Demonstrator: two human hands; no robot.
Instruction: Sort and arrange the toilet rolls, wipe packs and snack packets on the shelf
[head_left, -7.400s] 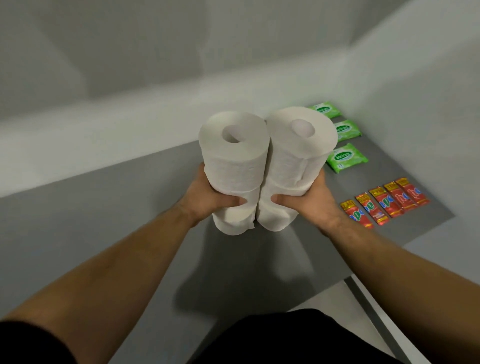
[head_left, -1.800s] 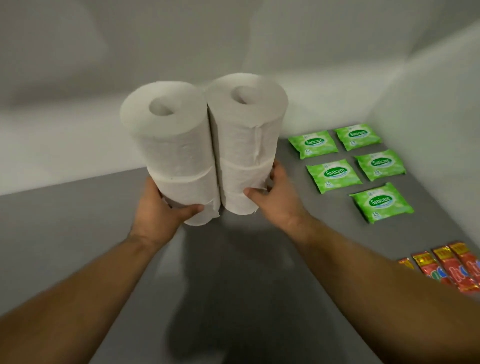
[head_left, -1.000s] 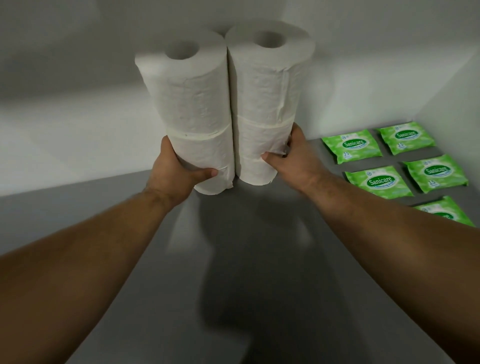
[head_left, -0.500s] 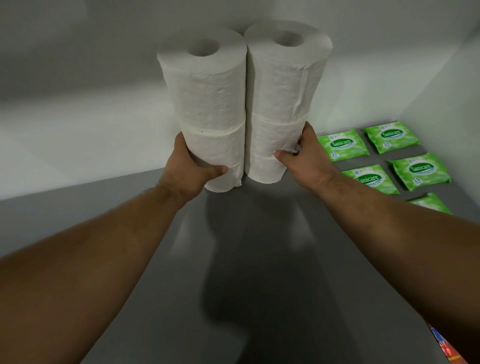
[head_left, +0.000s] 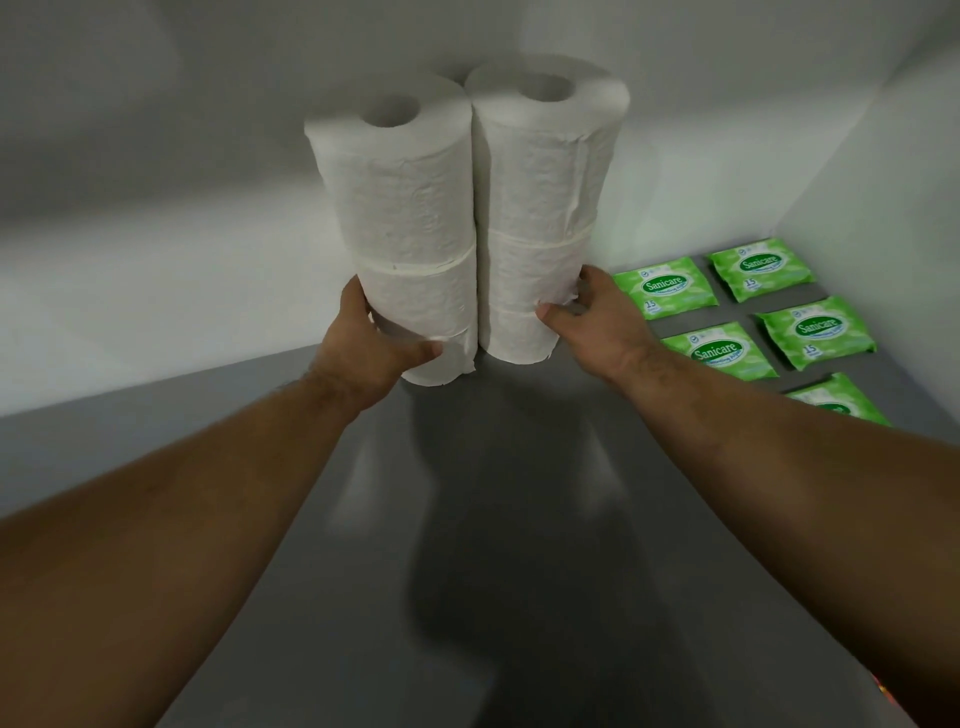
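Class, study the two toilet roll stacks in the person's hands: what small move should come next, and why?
Probably set both down upright on the shelf: the left hand and right hand grip the left stack and right stack low, close to the back wall, wipe packs clear to the right.

The toilet rolls (head_left: 415, 208) are being recorded as soft, matt white paper, lightly embossed and rough at the torn edges. The wipe packs (head_left: 665, 288) are being noted as glossy green plastic film. The shelf (head_left: 363, 571) is being observed as smooth grey with a dull sheen, and the walls (head_left: 156, 156) as matt white.
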